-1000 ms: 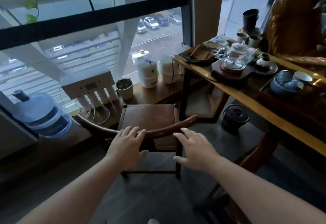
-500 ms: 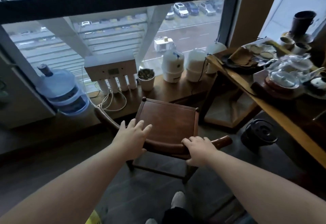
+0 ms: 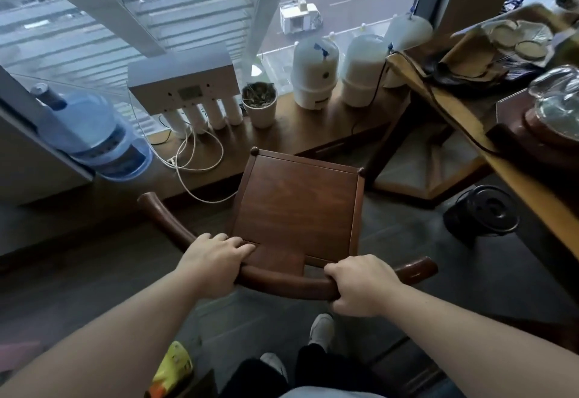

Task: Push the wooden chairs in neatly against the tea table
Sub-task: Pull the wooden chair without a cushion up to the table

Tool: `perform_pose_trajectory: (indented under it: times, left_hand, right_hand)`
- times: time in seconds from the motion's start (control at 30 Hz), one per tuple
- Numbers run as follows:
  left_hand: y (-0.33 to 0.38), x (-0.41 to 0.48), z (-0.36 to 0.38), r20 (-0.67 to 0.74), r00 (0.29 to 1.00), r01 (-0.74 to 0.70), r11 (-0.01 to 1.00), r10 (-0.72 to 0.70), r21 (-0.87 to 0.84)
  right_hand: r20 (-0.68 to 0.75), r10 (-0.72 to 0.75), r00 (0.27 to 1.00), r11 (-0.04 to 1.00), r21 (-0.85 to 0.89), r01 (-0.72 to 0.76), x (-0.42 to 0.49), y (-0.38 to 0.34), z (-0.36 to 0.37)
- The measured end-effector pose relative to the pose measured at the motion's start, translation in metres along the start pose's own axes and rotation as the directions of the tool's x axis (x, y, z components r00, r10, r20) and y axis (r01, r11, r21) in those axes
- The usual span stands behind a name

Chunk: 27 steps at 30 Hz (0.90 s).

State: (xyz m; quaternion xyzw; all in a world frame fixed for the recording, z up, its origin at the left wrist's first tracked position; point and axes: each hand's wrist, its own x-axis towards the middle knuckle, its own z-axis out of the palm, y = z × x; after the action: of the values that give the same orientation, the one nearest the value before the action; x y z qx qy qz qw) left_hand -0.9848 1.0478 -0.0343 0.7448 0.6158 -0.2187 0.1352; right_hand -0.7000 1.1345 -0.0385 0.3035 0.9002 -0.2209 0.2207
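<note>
Barely begun. Left hand [image 3: 216, 261] and right hand [image 3: 360, 285] both wrapped around the curved back rail of the chair [image 3: 297, 206], grip taken. Chair out on the floor, facing the window, well left of the worktop [image 3: 517, 175] and not yet under it. Turning and pushing in left to do.
</note>
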Motion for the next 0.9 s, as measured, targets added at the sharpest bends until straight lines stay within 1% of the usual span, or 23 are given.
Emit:
perform_pose_trajectory:
  times: [0.1, 0.17, 0.23, 0.3, 0.37, 0.53, 0.7, 0.9]
  left_hand:
    - [-0.005, 0.004, 0.0, -0.003, 0.998, -0.059, 0.998, 0.059, -0.019]
    - [-0.008, 0.006, 0.003, 0.003, 0.994, -0.106, 0.994, 0.106, -0.024]
    - [-0.013, 0.009, 0.007, 0.005, 0.988, -0.157, 0.988, 0.157, -0.006]
    - [-0.018, 0.011, 0.008, -0.004, 0.978, -0.209, 0.978, 0.21, 0.012]
    - [-0.02, 0.012, 0.005, -0.013, 0.966, -0.257, 0.966, 0.258, 0.035]
    - [-0.026, 0.018, -0.002, 0.01, 0.957, -0.289, 0.953, 0.289, 0.091]
    - [-0.044, 0.028, -0.012, 0.009, 0.95, -0.309, 0.938, 0.312, 0.159]
    - [-0.042, 0.038, -0.026, 0.033, 0.926, -0.374, 0.905, 0.375, 0.204]
  right_hand:
    - [0.01, 0.007, 1.0, 1.0, 0.0, -0.007, 0.0, 0.001, 0.001]
    - [0.053, 0.027, 0.998, 1.0, 0.015, -0.028, 0.0, 0.001, 0.0]
    - [0.163, 0.073, 0.984, 0.995, 0.058, -0.083, 0.005, 0.001, -0.007]
    - [0.315, 0.106, 0.943, 0.984, 0.102, -0.145, 0.013, 0.0, -0.018]
    - [0.393, 0.14, 0.909, 0.972, 0.123, -0.203, 0.017, -0.003, -0.025]
    - [0.372, 0.221, 0.902, 0.955, 0.105, -0.277, 0.018, -0.01, -0.029]
    - [0.305, 0.261, 0.916, 0.943, 0.123, -0.31, 0.017, -0.025, -0.027]
    - [0.301, 0.287, 0.909, 0.899, 0.242, -0.364, 0.001, -0.039, -0.011]
